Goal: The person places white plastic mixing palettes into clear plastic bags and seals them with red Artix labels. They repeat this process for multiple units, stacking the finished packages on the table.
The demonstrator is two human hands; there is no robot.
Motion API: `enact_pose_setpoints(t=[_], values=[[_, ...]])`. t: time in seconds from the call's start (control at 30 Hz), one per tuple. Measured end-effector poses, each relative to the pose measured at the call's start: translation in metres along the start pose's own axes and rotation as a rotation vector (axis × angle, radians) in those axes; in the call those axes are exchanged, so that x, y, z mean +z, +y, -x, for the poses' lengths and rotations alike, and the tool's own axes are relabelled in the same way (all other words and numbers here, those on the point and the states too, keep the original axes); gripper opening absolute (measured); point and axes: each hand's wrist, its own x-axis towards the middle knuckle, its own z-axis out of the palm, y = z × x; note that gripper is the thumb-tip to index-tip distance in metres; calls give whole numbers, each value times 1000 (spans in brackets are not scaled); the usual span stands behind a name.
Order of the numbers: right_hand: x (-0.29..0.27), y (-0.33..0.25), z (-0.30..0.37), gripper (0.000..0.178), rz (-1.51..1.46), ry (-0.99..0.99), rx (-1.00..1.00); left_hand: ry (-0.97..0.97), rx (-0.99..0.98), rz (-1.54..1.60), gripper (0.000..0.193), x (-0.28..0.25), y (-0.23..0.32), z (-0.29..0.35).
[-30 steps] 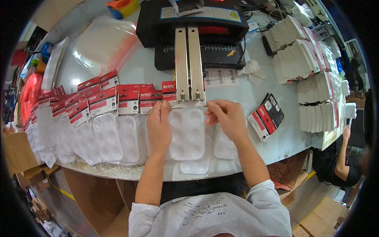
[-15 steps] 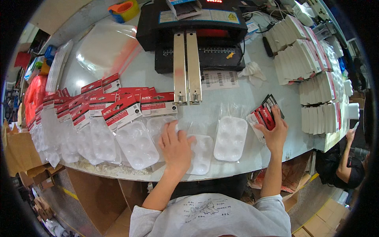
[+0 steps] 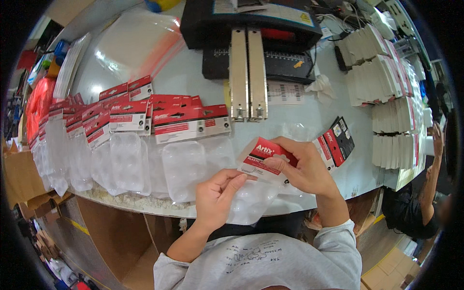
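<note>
Over the table's near edge, my right hand (image 3: 309, 166) grips a folded red and white header card (image 3: 261, 154), its thumb across the front. Beside the card's lower left corner, my left hand (image 3: 215, 195) is closed in a pinch on the top edge of a clear plastic bag. The bag holds a white paint palette (image 3: 249, 205) with round wells, tilted below both hands. Part of the bag's mouth is hidden by fingers and card. Right of my right hand lies a small pile of header cards (image 3: 333, 145), fanned out.
Several bagged palettes with red cards (image 3: 128, 159) overlap along the left. A black machine (image 3: 251, 24) with two metal bars (image 3: 249, 77) stands at the back. Clear bags (image 3: 137, 46) lie back left, stacked white cards (image 3: 377, 77) on the right. Another person's arm (image 3: 430, 169) shows far right.
My right hand has come left from the card pile with a card. My left hand now pinches a bag near it. The bagged palette at centre left has shifted and turned.
</note>
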Motion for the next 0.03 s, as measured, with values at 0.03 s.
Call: enact_pose_setpoints(t=[0.03], values=[[6, 2, -1, 38, 13, -2, -40, 1, -10, -125, 29, -5, -1, 2]])
